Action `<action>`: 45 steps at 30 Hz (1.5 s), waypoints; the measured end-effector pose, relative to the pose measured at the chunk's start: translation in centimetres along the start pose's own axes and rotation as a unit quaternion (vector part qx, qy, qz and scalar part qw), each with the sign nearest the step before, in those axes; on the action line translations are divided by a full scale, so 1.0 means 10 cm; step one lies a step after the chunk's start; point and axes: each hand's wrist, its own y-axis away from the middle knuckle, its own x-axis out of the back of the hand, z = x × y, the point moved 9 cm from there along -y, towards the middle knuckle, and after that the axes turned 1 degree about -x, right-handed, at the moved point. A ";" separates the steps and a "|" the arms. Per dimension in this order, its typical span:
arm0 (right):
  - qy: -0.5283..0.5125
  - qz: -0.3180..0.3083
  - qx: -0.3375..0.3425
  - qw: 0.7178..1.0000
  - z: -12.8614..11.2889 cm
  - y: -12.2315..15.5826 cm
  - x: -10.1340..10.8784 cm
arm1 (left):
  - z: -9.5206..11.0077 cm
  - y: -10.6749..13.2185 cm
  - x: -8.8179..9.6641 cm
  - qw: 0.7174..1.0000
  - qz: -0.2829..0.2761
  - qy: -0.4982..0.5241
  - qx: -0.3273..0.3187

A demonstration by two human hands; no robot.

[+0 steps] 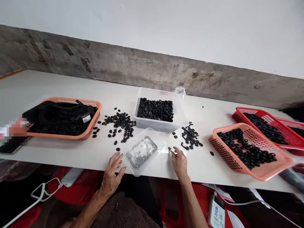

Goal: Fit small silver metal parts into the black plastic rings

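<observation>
My left hand [112, 172] rests at the table's front edge with fingers spread, touching the left corner of a clear tray [159, 143] that holds small silver metal pieces [141, 152]. My right hand [179, 162] lies just right of that tray, fingers loosely curled near a tiny black part [169, 148]; I cannot make out anything held in it. A pile of black ring parts [120, 123] lies behind my left hand. Another small pile of black clips [190, 137] lies behind my right hand.
A white bin [152, 124] of black parts stands at centre back. An orange basket [95, 122] with black pieces sits at left. An orange basket [273, 169] and red baskets [239, 111] of black parts sit at right. A phone [216, 212] and cables lie below the table.
</observation>
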 end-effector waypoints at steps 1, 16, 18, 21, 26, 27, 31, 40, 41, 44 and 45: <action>0.011 -0.004 -0.003 1.000 0.00 -0.03 -0.03 | 0.02 0.00 0.00 1.000 0.004 -0.005 -0.008; 0.106 -0.130 0.036 0.985 -0.07 -0.15 -0.23 | 0.17 0.07 0.17 0.997 0.065 -0.014 -0.043; 0.097 -0.125 0.034 0.987 0.00 -0.16 -0.21 | 0.17 0.09 0.17 0.996 0.068 -0.016 -0.047; 0.080 -0.109 0.026 0.990 0.14 -0.19 -0.14 | 0.17 0.12 0.17 0.996 0.071 -0.018 -0.049; 0.074 -0.098 0.015 0.992 0.30 -0.17 -0.04 | 0.12 0.14 0.19 0.997 0.072 -0.014 -0.035; 0.077 -0.101 0.016 0.992 0.30 -0.15 -0.03 | 0.10 0.15 0.20 0.997 0.072 -0.009 -0.029; 0.104 -0.115 0.020 0.988 0.23 -0.10 0.00 | 0.00 0.20 0.21 0.997 0.073 0.021 -0.001; 0.142 -0.148 0.012 0.979 0.04 0.03 -0.04 | -0.26 0.37 0.11 0.995 0.059 0.078 0.029; 0.138 -0.149 0.011 0.979 0.03 0.04 -0.06 | -0.28 0.38 0.10 0.995 0.059 0.079 0.030; 0.110 -0.149 0.007 0.983 0.03 0.06 -0.07 | -0.30 0.40 0.09 0.994 0.059 0.084 0.031; 0.097 -0.149 0.005 0.984 0.04 0.06 -0.06 | -0.30 0.41 0.09 0.994 0.059 0.087 0.033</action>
